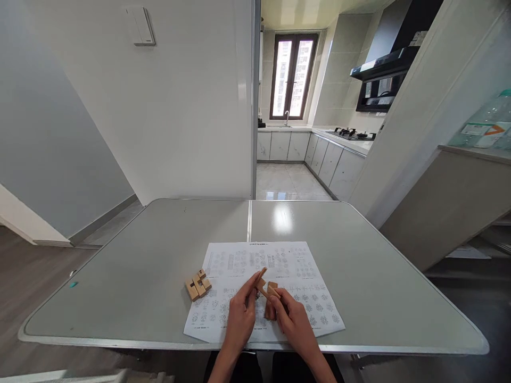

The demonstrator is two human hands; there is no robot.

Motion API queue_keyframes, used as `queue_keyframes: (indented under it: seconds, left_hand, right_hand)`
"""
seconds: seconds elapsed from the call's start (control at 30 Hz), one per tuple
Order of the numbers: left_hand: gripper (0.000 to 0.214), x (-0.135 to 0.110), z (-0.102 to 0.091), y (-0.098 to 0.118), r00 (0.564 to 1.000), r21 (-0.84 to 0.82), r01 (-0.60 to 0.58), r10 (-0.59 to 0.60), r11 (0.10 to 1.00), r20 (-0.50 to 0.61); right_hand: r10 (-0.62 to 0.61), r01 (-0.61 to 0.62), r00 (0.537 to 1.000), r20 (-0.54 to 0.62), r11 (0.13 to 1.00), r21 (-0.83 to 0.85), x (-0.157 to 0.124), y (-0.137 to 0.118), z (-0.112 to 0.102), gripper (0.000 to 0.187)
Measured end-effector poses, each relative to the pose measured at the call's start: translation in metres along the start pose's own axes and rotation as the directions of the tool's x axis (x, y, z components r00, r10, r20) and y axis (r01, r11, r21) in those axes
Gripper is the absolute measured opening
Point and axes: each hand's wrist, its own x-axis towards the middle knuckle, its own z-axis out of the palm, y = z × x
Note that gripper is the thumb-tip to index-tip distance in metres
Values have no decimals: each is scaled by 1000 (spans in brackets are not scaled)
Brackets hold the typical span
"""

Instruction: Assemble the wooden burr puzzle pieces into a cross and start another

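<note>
My left hand (241, 314) pinches a slim wooden puzzle piece (261, 279) between thumb and fingertips, just above the paper. My right hand (291, 316) grips another notched wooden block (271, 298), and the two pieces meet between my hands. Both hands hover over a printed instruction sheet (303, 276) lying on the grey table (159, 255). To the left of my left hand, a small cluster of loose wooden puzzle pieces (197, 284) rests on the sheet's left edge.
The table has a seam down its middle and a rounded metal rim. A small teal dot (73, 284) sits near the left edge. A white wall stands beyond the table; a kitchen opens behind it. A counter with a plastic bottle (487, 125) is at right.
</note>
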Motion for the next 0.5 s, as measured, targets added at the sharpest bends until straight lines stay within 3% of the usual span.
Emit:
queue_keyframes:
  seconds: [0.5]
  left_hand:
    - [45, 0, 0, -1, 999, 20, -22, 21, 1000, 38]
  right_hand:
    - [41, -41, 999, 1, 999, -2, 0, 0, 0, 38]
